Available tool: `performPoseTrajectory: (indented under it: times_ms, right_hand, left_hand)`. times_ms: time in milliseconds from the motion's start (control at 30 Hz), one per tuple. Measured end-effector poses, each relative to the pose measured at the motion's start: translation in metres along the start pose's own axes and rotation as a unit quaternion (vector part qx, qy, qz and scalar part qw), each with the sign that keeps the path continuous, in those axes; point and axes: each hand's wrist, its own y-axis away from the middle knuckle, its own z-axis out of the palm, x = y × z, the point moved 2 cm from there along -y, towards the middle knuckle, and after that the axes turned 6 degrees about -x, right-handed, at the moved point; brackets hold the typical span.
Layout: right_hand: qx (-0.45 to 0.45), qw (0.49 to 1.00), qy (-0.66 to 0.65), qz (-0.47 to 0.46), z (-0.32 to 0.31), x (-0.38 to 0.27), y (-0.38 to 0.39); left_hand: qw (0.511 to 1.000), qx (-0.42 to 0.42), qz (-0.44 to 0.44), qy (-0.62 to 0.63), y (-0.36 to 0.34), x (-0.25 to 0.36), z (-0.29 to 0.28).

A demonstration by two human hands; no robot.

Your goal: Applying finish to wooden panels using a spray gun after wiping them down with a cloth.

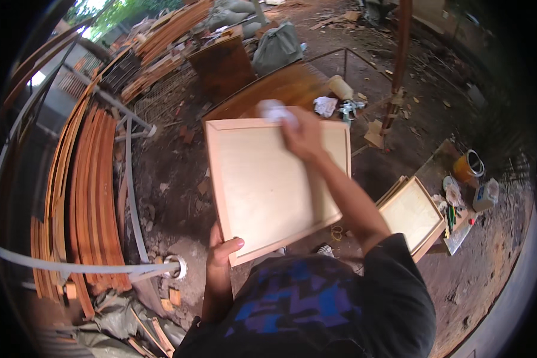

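A square pale wooden panel with a raised rim is held up in front of my body. My left hand grips its lower left corner, thumb on the front face. My right hand, slightly blurred, holds a white cloth or wad against the top rim, its forearm crossing the panel's right part. Beyond the panel, on a brown board, lie a crumpled white rag, a metal spray gun and a cream cylindrical container.
Stacked framed panels stand at right, beside a board with an orange can, a jug and tools. At left are timber strips and grey pipes. Sacks and a wooden post stand farther back.
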Motion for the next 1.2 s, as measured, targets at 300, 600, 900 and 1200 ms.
performPoseTrajectory:
  times_ms: [300,600,900,1200]
  right_hand:
    - [0.027,0.987,-0.061,0.144,0.070,-0.004,0.076]
    - [-0.203,0.978,-0.036,0.010,0.170,-0.151,0.090]
    - [0.121,0.927,0.192,0.298,0.109,0.029,0.109]
    - [0.140,0.809,0.294,0.489,0.027,0.025,0.303]
  left_hand:
    - [0.998,-0.014,0.057,0.035,-0.010,-0.006,-0.067]
    - [0.936,0.007,0.045,0.348,-0.093,-0.033,-0.176]
    - [0.962,0.085,-0.007,0.258,-0.139,-0.066,-0.356]
    - [0.931,0.143,-0.067,0.328,-0.193,-0.159,-0.416]
